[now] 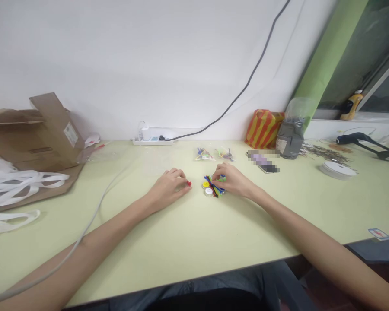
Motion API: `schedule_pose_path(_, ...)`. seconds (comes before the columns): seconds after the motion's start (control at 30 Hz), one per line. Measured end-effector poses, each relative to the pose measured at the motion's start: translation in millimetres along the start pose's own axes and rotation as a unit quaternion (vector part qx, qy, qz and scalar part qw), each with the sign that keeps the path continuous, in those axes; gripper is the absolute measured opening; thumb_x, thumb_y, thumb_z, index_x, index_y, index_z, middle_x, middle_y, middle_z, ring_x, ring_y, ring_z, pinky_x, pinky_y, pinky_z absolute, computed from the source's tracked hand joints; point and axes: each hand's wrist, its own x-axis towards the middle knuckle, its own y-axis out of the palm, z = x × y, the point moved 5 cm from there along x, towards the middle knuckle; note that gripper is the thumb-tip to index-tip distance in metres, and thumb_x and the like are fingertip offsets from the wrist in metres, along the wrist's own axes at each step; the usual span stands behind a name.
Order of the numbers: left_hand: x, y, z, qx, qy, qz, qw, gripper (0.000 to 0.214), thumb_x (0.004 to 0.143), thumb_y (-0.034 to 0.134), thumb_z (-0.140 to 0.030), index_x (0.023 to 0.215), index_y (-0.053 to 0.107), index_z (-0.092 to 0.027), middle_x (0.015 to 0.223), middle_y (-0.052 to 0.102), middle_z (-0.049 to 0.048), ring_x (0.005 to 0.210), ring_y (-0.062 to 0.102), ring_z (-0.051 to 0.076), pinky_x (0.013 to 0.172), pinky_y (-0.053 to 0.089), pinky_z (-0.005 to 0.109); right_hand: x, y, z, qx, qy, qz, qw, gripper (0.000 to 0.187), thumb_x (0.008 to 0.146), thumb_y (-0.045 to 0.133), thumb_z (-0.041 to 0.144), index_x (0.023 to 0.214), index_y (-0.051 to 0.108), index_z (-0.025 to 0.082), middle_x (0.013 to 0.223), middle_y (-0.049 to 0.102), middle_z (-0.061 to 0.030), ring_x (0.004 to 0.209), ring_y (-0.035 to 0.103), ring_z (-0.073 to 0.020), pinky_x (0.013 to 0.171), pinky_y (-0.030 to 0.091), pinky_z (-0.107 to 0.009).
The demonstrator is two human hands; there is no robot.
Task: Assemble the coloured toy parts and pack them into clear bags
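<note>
My left hand (170, 188) rests low over the table, its thumb and fingers pinched on a small red piece (189, 183). To the right, my right hand (231, 179) reaches into a little pile of colourful plastic pieces (216, 190), mostly blue, green, black and red. Its fingertips are pressed together at the pile; which piece lies between them, if any, is hidden. At the pile's left side are a small yellow round piece (205, 185) and a white round piece (208, 191). Behind them lie two clear bags of similar coloured pieces (204, 153).
A cardboard box (35, 138) and white straps (22, 185) occupy the left. A grey cable (100, 203) crosses my left forearm. Along the wall are a power strip (154, 141), a striped bag (264, 129) and a phone (264, 162). A white reel (337, 169) lies right.
</note>
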Motion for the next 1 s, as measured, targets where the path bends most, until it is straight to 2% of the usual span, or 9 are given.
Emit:
schedule_pose_path(0.2, -0.6, 1.1, 1.5, 0.006, 0.005, 0.0, 1.0, 0.028, 0.098, 0.051, -0.04, 0.094, 0.071, -0.021, 0.103, 0.064, 0.0067, 0.1, 0.057, 0.024, 0.089, 0.046, 0.04, -2.7, -3.7, 6.5, 0.002, -0.003, 0.009, 1.0, 0.008, 0.087, 0.071, 0.022, 0.086, 0.078, 0.018, 0.085, 0.063, -0.0065, 0.083, 0.054, -0.0191, 0.076, 0.041, -0.031)
schedule_pose_path(0.37, -0.4, 2.5, 3.3, 0.006, 0.009, -0.003, 1.0, 0.027, 0.099, 0.051, -0.04, 0.096, 0.071, -0.021, 0.102, 0.064, 0.0065, 0.099, 0.057, 0.023, 0.088, 0.046, 0.04, -1.6, 3.1, 10.3, -0.028, 0.012, 0.004, 1.0, 0.009, 0.087, 0.071, 0.02, 0.091, 0.079, 0.019, 0.087, 0.064, -0.0079, 0.088, 0.055, -0.0209, 0.077, 0.041, -0.031)
schedule_pose_path(1.0, 0.0, 4.4, 3.8, -0.001, 0.015, -0.008, 1.0, 0.028, 0.099, 0.051, -0.041, 0.097, 0.071, -0.022, 0.101, 0.065, 0.0064, 0.099, 0.057, 0.023, 0.088, 0.046, 0.04, 3.8, 14.7, 8.5, -0.053, 0.046, 0.001, 0.998, 0.007, 0.087, 0.068, 0.017, 0.085, 0.074, 0.018, 0.083, 0.064, -0.0063, 0.085, 0.053, -0.0198, 0.074, 0.038, -0.03)
